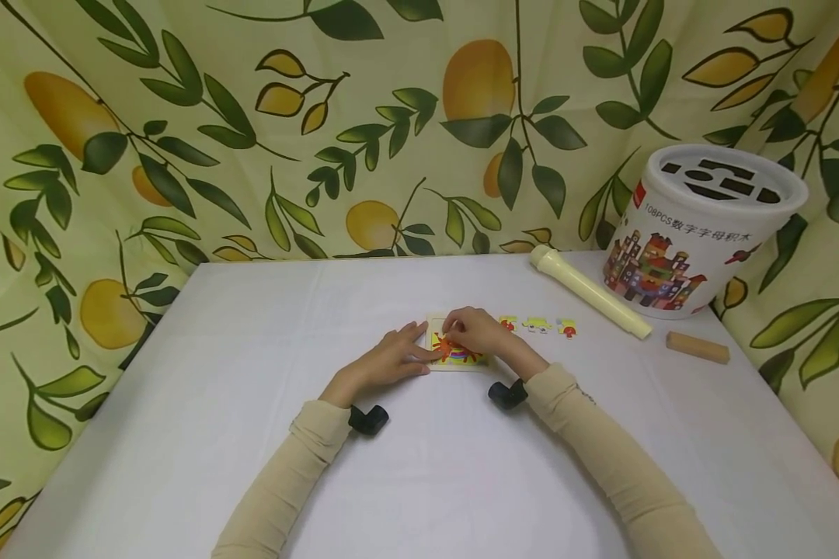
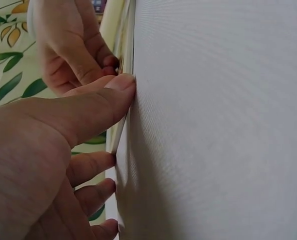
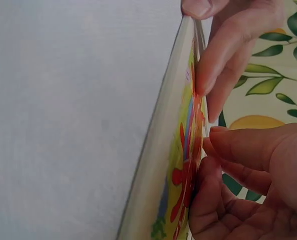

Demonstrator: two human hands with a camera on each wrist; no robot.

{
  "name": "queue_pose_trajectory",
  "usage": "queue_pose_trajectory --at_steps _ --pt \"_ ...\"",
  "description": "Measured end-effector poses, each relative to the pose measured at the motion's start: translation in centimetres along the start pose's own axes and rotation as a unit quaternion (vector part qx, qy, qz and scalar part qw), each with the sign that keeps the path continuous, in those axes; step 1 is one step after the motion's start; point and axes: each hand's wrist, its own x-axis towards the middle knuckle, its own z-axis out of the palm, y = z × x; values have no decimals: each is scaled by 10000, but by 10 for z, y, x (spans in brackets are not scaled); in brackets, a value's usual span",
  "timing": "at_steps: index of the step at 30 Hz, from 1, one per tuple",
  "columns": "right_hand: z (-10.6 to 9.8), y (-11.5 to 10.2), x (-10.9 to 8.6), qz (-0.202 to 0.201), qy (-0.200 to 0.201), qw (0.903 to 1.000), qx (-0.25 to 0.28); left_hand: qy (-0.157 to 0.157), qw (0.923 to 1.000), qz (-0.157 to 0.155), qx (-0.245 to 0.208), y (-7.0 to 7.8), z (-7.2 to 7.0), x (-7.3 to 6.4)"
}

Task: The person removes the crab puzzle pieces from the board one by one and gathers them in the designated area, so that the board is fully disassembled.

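Observation:
A small jigsaw puzzle board (image 1: pixel 454 368) with a pale rim and a red creature picture (image 3: pixel 181 175) lies on the white table. My left hand (image 1: pixel 391 357) rests at its left side, fingers spread; the thumb (image 2: pixel 101 107) touches the near edge. Over the upper part of the picture, my right hand (image 1: pixel 477 332) pinches what looks like a puzzle piece, mostly hidden by the fingertips. To the right of the board lie three loose puzzle pieces: one partly behind the right wrist (image 1: pixel 507 323), a middle piece (image 1: pixel 535 324) and a right piece (image 1: pixel 567 328).
At the back right stands a white block bucket (image 1: pixel 699 233) with a holed lid. A cream microphone-shaped stick (image 1: pixel 590 291) lies before it, near a wooden block (image 1: pixel 698 347). Black wrist cameras sit under both wrists. A patterned curtain (image 1: pixel 391 116) hangs behind the table (image 1: pixel 426 481).

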Motion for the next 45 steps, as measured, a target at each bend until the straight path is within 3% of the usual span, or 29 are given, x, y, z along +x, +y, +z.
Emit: queue_pose_trajectory --at_steps 16,21,29,40,45 --pt "9 -5 -3 -270 256 9975 -593 -18 9999 23 -152 2 -1 -1" --pt "9 -3 -4 -343 341 9977 -475 -14 9999 -4 -135 2 -1 -2" --pt "7 0 -2 -238 298 9989 261 -16 9999 -62 -80 3 -1 -1" --pt "2 6 1 -483 675 9963 230 42 10000 -39 -26 1 -2 -1" --pt "-4 7 -2 -359 786 9953 440 4 10000 -32 -52 1 -1 0"
